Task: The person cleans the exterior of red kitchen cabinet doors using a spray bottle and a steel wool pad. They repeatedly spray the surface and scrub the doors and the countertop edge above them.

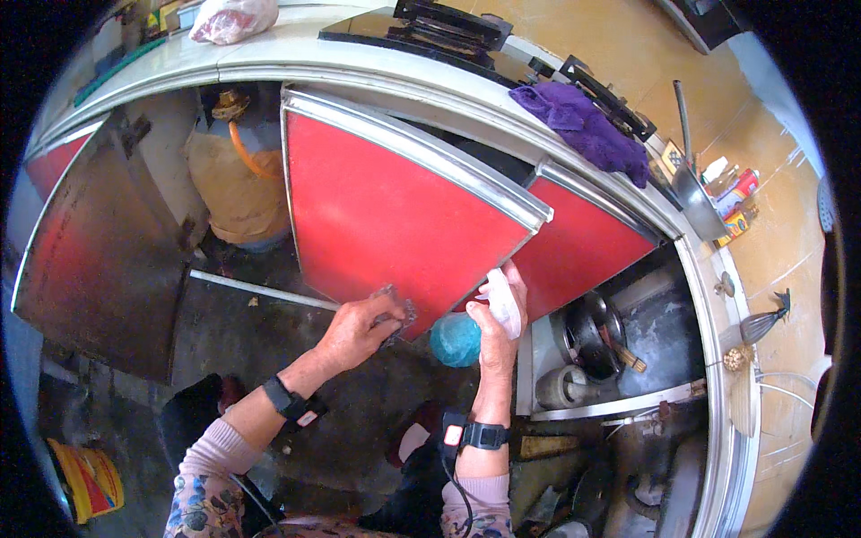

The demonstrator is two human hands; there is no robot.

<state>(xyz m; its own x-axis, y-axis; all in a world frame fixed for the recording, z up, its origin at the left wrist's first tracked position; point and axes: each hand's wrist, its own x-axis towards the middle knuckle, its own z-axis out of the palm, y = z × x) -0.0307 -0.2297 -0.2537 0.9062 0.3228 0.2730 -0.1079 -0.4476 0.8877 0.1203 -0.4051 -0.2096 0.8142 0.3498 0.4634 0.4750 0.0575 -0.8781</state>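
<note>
My left hand [360, 329] presses a grey metal scouring pad [407, 316] against the lower part of a red cabinet door [390, 215] with a metal-trimmed edge. At the door's lower right side, my right hand [499, 319] is closed around a white, translucent thing [503, 302], perhaps a spray bottle's head or a cloth; I cannot tell which. A rounded blue-green thing [455, 339] shows just left of that hand, partly hidden by it. Behind the door stands a second red door [578, 242].
Inside the left cabinet stands a gas cylinder [235, 181] with an orange hose [245, 151]. A dark open door [101, 249] is at left. On the counter are a purple cloth [585, 128], a gas stove [437, 40] and bagged meat [234, 20]. A black pan [593, 336] and stone mortar [559, 388] sit at right.
</note>
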